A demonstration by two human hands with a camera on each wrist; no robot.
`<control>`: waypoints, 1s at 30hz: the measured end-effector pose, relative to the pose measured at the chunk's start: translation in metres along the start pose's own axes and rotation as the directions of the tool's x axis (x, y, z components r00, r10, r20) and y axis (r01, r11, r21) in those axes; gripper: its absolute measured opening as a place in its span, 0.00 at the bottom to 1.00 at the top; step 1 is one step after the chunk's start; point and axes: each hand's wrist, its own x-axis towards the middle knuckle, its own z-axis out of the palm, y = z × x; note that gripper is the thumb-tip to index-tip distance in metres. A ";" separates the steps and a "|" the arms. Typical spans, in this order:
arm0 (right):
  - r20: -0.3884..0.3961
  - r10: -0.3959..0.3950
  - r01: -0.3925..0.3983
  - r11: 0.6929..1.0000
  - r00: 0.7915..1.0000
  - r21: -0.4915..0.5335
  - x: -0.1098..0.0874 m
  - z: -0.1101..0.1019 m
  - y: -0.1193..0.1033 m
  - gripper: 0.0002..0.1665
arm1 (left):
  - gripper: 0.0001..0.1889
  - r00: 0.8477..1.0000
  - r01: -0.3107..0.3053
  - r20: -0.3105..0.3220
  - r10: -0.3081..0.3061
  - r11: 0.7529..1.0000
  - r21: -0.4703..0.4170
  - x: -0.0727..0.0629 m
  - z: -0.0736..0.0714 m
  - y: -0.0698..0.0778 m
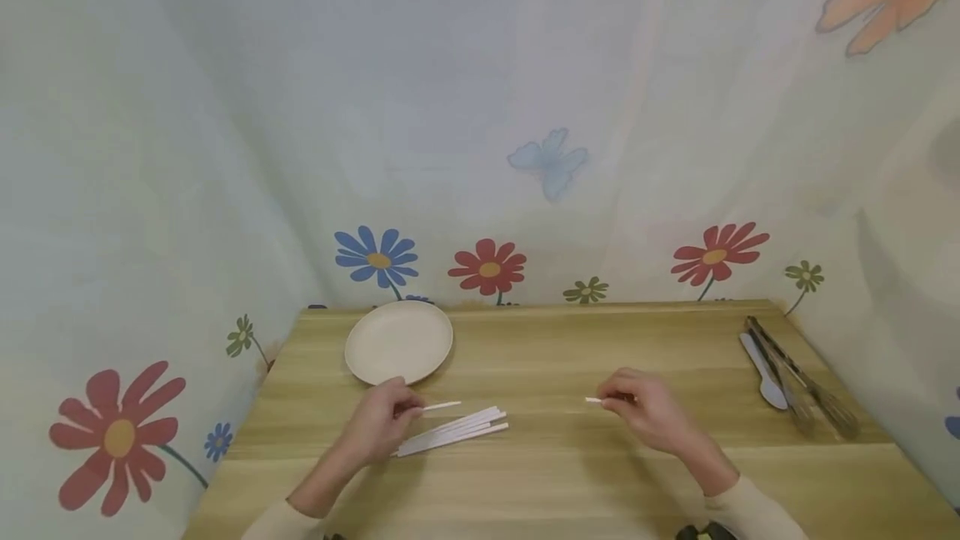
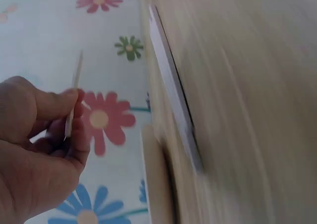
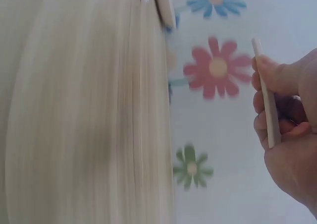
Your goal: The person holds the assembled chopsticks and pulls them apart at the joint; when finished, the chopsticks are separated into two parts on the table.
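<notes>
In the head view my left hand (image 1: 384, 422) pinches a thin white stick (image 1: 444, 406) between thumb and fingers, raised above the table. Well to the right, my right hand (image 1: 649, 412) grips a second white stick (image 1: 592, 400), whose short end pokes out toward the left. The right wrist view shows this stick (image 3: 270, 112) as a short, pale, straight piece lying across the curled fingers. Beside and below the left hand, several white sticks (image 1: 468, 432) lie in a loose bundle on the table; that hand covers their near-left ends.
A round, cream plate (image 1: 399, 342) rests at the table's back left. Along the right side lie a pale spoon (image 1: 767, 382) and a whisk (image 1: 828, 408) with a dark handle, next to another dark-handled utensil. Flower-printed curtain (image 1: 450, 107) surrounds the wooden table (image 1: 540, 482).
</notes>
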 end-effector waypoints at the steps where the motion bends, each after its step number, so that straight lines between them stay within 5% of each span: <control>1: 0.031 0.001 -0.001 1.000 1.000 0.007 0.001 -0.002 -0.001 0.10 | 0.05 1.000 -0.017 0.025 0.018 1.000 -0.017 0.000 0.000 0.000; 4: 0.113 -0.038 0.034 0.999 0.993 0.035 0.003 -0.002 -0.003 0.06 | 0.04 0.991 -0.101 0.083 0.109 0.990 -0.094 0.003 0.006 0.004; 6: 0.113 -0.039 0.033 0.998 0.993 0.053 0.001 -0.001 -0.005 0.06 | 0.06 0.989 -0.105 0.090 0.116 0.986 -0.126 0.003 0.010 0.007; 16: 0.074 0.003 -0.006 0.999 0.997 0.050 -0.004 -0.003 -0.006 0.09 | 0.04 0.994 -0.015 0.110 0.027 0.994 -0.110 0.003 0.013 0.011; 30: 0.134 0.048 -0.059 0.995 0.990 0.083 -0.009 -0.004 -0.010 0.08 | 0.04 0.983 0.052 0.182 -0.022 0.985 -0.163 -0.003 0.010 0.014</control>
